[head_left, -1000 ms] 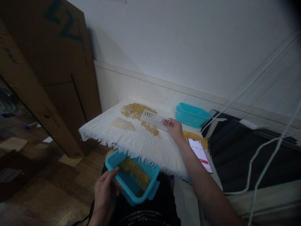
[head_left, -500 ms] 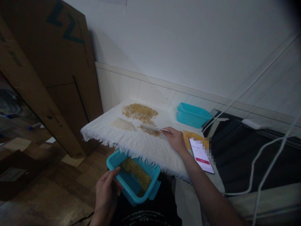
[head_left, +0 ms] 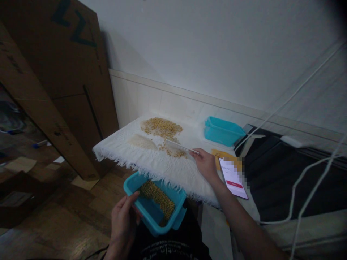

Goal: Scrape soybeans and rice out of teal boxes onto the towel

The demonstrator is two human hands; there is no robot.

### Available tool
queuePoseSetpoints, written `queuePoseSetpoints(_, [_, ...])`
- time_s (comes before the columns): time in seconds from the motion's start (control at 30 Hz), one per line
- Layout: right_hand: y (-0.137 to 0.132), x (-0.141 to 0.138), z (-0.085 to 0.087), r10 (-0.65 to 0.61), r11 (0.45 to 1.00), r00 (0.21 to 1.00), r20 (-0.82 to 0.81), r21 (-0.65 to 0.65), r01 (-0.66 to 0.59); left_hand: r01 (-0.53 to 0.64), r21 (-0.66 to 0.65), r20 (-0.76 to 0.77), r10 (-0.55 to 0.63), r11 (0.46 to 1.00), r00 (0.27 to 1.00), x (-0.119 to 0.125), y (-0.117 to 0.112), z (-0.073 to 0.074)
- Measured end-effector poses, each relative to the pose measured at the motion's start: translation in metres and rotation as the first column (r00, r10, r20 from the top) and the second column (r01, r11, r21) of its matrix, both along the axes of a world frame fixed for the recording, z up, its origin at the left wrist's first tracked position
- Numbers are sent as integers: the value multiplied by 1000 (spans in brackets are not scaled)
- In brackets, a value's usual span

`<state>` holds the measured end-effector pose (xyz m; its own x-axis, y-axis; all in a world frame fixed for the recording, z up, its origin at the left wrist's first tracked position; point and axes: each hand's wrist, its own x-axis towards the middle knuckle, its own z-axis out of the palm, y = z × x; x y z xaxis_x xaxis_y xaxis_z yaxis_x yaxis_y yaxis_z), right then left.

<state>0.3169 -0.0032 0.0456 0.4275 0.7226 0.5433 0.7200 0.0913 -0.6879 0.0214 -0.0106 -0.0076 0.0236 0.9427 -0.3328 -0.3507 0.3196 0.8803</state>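
My left hand [head_left: 124, 215] grips the near-left rim of a blue plastic tub [head_left: 150, 222], thumb over the edge. The tub hangs just below the fringed front of a white cloth [head_left: 119, 144] and holds a layer of yellow-green beans [head_left: 158, 198]. Over the cloth, my right hand [head_left: 204, 162] pinches one end of a thin white ruler-like strip [head_left: 180, 146]. Its far end lies among a small scatter of beans [head_left: 175, 153]. Behind it spreads a larger bean pile [head_left: 162, 127], and to its left is a pale heap of rice-like grains [head_left: 142, 142].
A second blue tub [head_left: 223, 133] stands at the back right of the cloth. Beside my right forearm lie a lit phone [head_left: 233, 180] and a yellow packet [head_left: 217, 155]. White cables [head_left: 292, 195] hang at the right. A tall cardboard box [head_left: 78, 108] stands on the left.
The strip has shifted slightly to the right and back with my right hand, uncovering more of the small bean scatter. My left hand still holds the tub in nearly the same place.
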Motion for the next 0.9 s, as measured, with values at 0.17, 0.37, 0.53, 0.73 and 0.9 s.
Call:
queuePoseSetpoints(0.17, [-9, -5, 3, 6, 999, 999, 49, -40, -4, -2, -10, 1, 2, 1000, 1000, 1, -1, 2])
queuePoseSetpoints(0.37, [-26, -7, 7, -45, 999, 987, 153, 7, 45, -2, -14, 7, 2, 1000, 1000, 2, 1, 1])
queuePoseSetpoints(0.53, [-56, -10, -9, -201, 978, 919, 339, 120, 170, -4, -19, -22, 3, 1000, 1000, 2, 1, -3])
queuePoseSetpoints(0.73, [-73, -20, -24, -194, 978, 856, 479, 160, 133, 5, -14, -44, -6, 1000, 999, 4, 0, -8])
queuePoseSetpoints(0.9, [-70, -29, -24, -168, 977, 800, 577, 206, 56, 0, 1, -52, 0, 1000, 999, 9, -4, -4])
